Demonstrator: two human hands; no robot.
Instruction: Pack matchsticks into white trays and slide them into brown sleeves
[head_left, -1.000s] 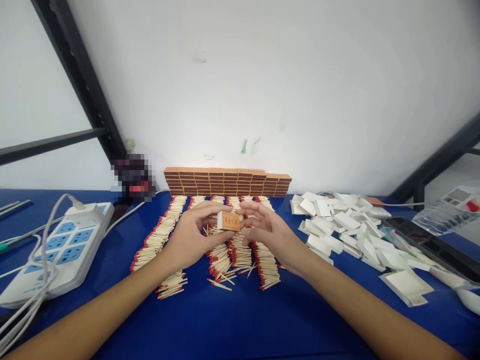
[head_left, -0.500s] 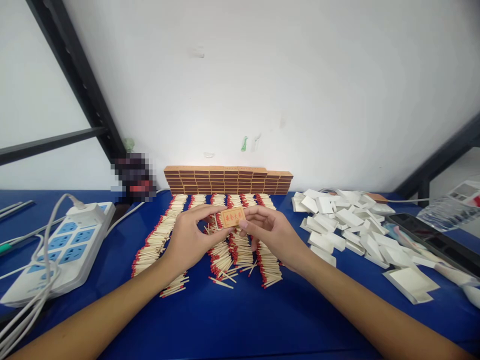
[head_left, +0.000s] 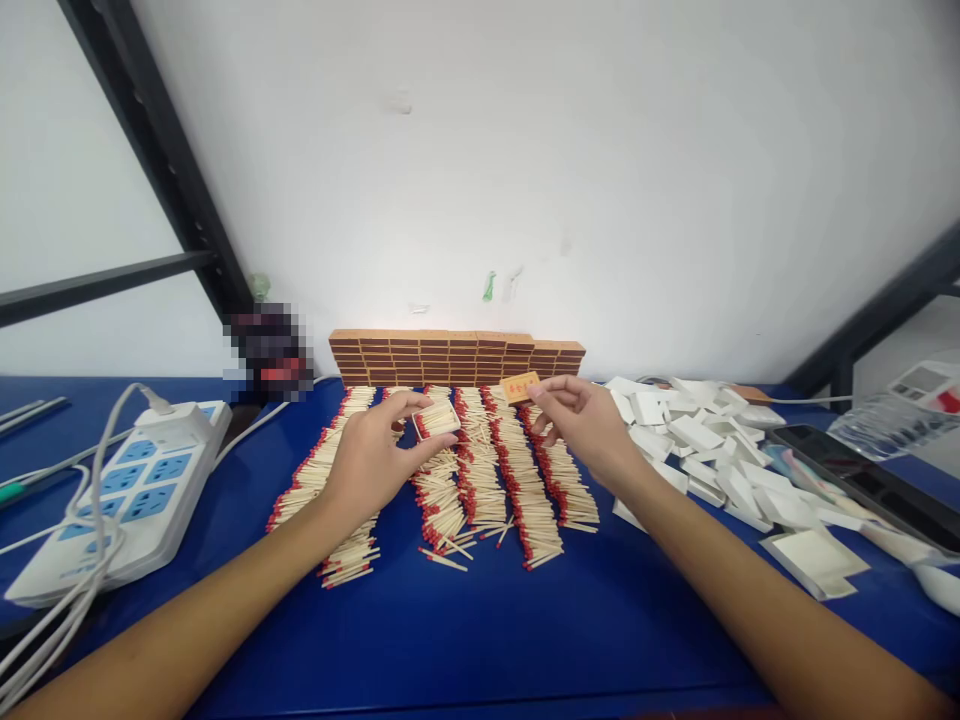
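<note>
Pinched between the thumb and fingers of my left hand [head_left: 382, 446] is a small white tray [head_left: 436, 421] filled with red-tipped matches. My right hand [head_left: 583, 418] grips an orange matchbox sleeve [head_left: 519, 388] with red lettering, up and to the right of the tray and apart from it. Beneath both hands, several long rows of matches [head_left: 531, 500] lie on the blue table [head_left: 480, 640]. Behind them, brown-sided matchboxes [head_left: 457, 360] form a stacked wall against the white wall.
White paper trays [head_left: 697, 435] are heaped at the right, beside a black phone [head_left: 862, 485] and a clear plastic package [head_left: 892, 420]. A white power strip [head_left: 124, 500] with cables lies at the left. Black metal bars [head_left: 142, 140] stand on both sides.
The sleeve and the match-filled tray have come apart. My right hand has moved right and up with the sleeve, while my left hand still holds the tray, now fully exposed.
</note>
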